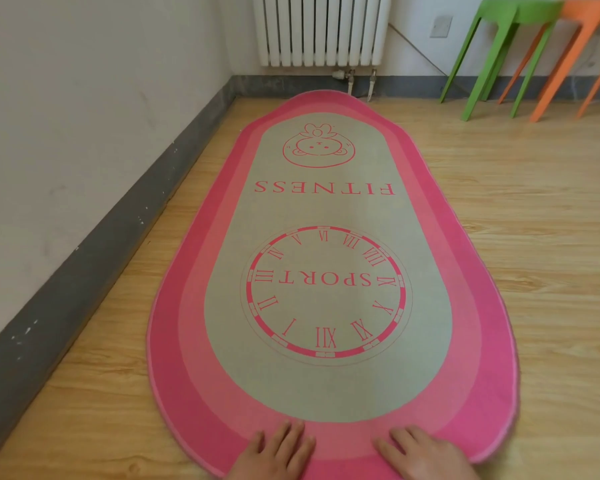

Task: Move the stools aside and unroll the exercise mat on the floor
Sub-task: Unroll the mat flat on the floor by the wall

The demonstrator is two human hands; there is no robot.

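Observation:
The oval exercise mat [326, 209], pink-bordered with a beige middle printed "FITNESS" and "SPORT" in a clock face, lies flat and fully unrolled on the wood floor, running from my hands to the far wall. My left hand [274, 452] rests palm down on the mat's near pink border, fingers spread. My right hand [423, 455] lies flat on the same border a little to the right. Neither hand holds anything. A green stool [499, 53] and an orange stool [575, 57] stand side by side at the far right by the wall, off the mat.
A white radiator [321, 29] hangs on the far wall just beyond the mat's far end. A white wall with a grey baseboard [94, 268] runs along the left. Bare wood floor [534, 237] stretches to the right of the mat.

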